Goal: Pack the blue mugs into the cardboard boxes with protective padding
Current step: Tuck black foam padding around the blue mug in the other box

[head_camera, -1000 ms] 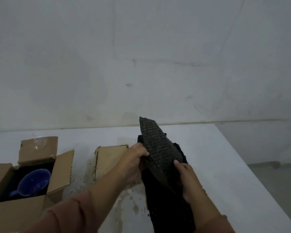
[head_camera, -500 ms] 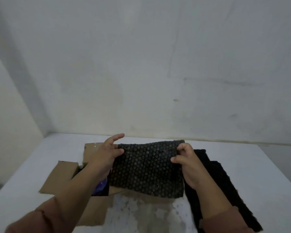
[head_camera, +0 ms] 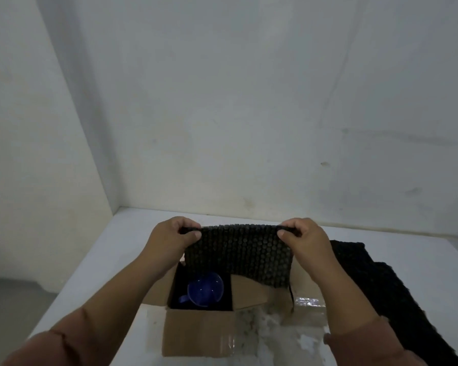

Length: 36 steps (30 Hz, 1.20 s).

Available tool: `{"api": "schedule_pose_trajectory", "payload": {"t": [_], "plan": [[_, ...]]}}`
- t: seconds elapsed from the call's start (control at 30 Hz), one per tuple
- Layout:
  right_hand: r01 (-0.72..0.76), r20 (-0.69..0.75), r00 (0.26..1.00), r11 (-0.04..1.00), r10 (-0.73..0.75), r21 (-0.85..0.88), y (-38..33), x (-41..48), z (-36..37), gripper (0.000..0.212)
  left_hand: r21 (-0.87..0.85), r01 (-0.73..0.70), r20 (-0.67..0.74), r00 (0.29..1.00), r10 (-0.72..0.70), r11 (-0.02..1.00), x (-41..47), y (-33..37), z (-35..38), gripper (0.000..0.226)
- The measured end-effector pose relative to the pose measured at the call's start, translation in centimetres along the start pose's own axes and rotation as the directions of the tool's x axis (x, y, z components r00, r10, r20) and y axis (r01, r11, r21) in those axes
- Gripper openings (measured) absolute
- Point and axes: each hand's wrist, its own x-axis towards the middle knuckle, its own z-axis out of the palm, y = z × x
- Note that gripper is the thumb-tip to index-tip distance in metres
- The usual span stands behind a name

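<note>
A: We log both hands raised over the open cardboard box. Our left hand pinches one top corner of the black bubble sheet and our right hand pinches the other, with thumbs in front and fingers curled behind. The sheet hangs stretched between them.

B: And the blue mug?

A: It sits inside the box, against a dark lining, mouth towards us and handle to the lower left. The sheet's bottom edge hangs over the far and right part of the opening. It is apart from the mug and does not cover it yet.

B: So we judge the step to be laying top padding. What are the risks?

A: First, the sheet is offset to the right. If we drop it as it hangs, the handle side may stay bare. Second, the bottom edge is near the right flap and could snag there and bunch. Third, neither hand steadies the box, so a push downward could slide it on the tabletop.

B: Anything else?

A: The sheet looks limp, so if one corner slips from its pinch it folds on itself. More black padding lies on the tabletop just right of the box, should we need a second layer.
</note>
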Motion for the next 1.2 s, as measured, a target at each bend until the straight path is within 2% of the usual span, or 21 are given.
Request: {"api": "schedule_pose_trajectory", "payload": {"t": [0.07,0.13,0.17,0.23,0.27,0.3,0.37,0.4,0.43,0.47,0.5,0.53,0.57,0.63,0.73,0.77,0.83,0.93,1.0,1.1,1.2], "plan": [[0.074,-0.033,0.997,0.997,-0.075,-0.028,-1.0,0.3,0.4,0.027,0.279,-0.104,-0.022,0.993,0.115,0.955,0.2,0.4,-0.7,0.015],[0.087,0.062,0.994,0.989,-0.095,0.121,-1.9,0.4,0.7,0.029,0.458,-0.189,0.101,0.982,0.161,0.868,0.3,0.8,-1.1,0.017],[0.07,0.15,0.984,0.981,-0.098,0.18,-2.4,0.6,0.9,0.026,0.466,-0.221,0.209,0.969,0.136,0.857,0.3,1.0,-1.1,0.023],[0.064,0.29,0.949,0.979,-0.119,0.192,-3.3,0.9,1.4,0.019,0.368,-0.244,0.394,0.915,0.088,0.897,0.3,1.4,-0.7,0.034],[0.087,0.31,0.94,0.979,-0.141,0.182,-3.7,1.0,1.9,0.018,0.334,-0.261,0.442,0.892,0.094,0.906,0.2,1.5,-0.4,0.034],[0.109,0.289,0.944,0.977,-0.16,0.184,-4.0,1.1,2.3,0.017,0.321,-0.283,0.455,0.883,0.115,0.904,0.3,1.6,-0.2,0.029],[0.097,0.154,0.98,0.978,-0.127,0.186,-3.9,1.4,2.9,0.011,0.281,-0.252,0.377,0.916,0.135,0.926,0.6,1.5,0.0,0.009],[0.037,0.099,0.993,0.978,-0.058,0.203,-3.4,1.4,3.1,0.025,0.21,-0.188,0.317,0.941,0.115,0.959,0.7,1.4,0.0,0.007],[-0.07,0.085,0.995,0.966,0.051,0.247,-3.0,1.2,3.2,0.05,0.075,-0.09,0.268,0.961,0.067,0.993,0.7,1.2,0.0,0.007],[-0.201,0.129,0.977,0.931,0.169,0.306,-2.6,0.8,3.5,0.074,-0.102,0.025,0.258,0.966,0.002,0.994,0.7,1.0,0.0,0.007],[-0.305,0.217,0.947,0.87,0.236,0.386,-2.0,0.4,4.0,0.087,-0.262,0.134,0.282,0.958,-0.056,0.956,0.7,0.9,0.0,0.008],[-0.386,0.322,0.912,0.797,0.255,0.465,-1.4,-0.2,4.7,0.088,-0.372,0.221,0.319,0.942,-0.099,0.902,0.6,0.8,0.0,0.009],[-0.456,0.415,0.874,0.719,0.252,0.525,-0.9,-0.8,5.6,0.08,-0.425,0.276,0.349,0.929,-0.125,0.862,0.6,0.6,0.1,0.011],[-0.52,0.492,0.836,0.636,0.242,0.57,-0.5,-1.7,6.9,0.055,-0.441,0.324,0.377,0.913,-0.155,0.837,0.6,0.3,0.3,0.015],[-0.43,0.344,0.899,0.697,0.271,0.574,-0.5,-1.6,7.4,0.018,-0.447,0.359,0.404,0.898,-0.173,0.819,0.3,-0.2,0.3,0.02],[-0.398,0.309,0.914,0.726,0.262,0.561,-0.5,-1.3,7.1,0.018,-0.446,0.363,0.416,0.893,-0.169,0.818,0.2,-0.5,0.1,0.022],[-0.322,0.313,0.931,0.824,0.187,0.466,-0.9,-0.9,6.3,0.035,-0.479,0.387,0.434,0.885,-0.17,0.788,0.3,-1.1,-0.3,0.031],[-0.144,0.331,0.943,0.949,0.046,0.279,-1.4,-0.8,5.7,0.053,-0.563,0.454,0.499,0.853,-0.153,0.69,0.3,-1.9,-0.9,0.031],[-0.105,0.341,0.94,0.967,0.02,0.232,-1.7,-0.7,5.7,0.055,-0.464,0.464,0.566,0.811,-0.151,0.755,0.2,-2.3,-0.9,0.026],[-0.2,0.376,0.925,0.914,0.058,0.352,-1.7,-0.3,5.9,0.042,-0.36,0.426,0.564,0.808,-0.171,0.83,0.2,-2.5,-0.6,0.044],[-0.386,0.515,0.848,0.814,0.127,0.435,-0.7,-0.1,6.1,0.054,-0.468,0.411,0.507,0.85,-0.143,0.782,0.1,-2.8,-0.6,0.047]]}}
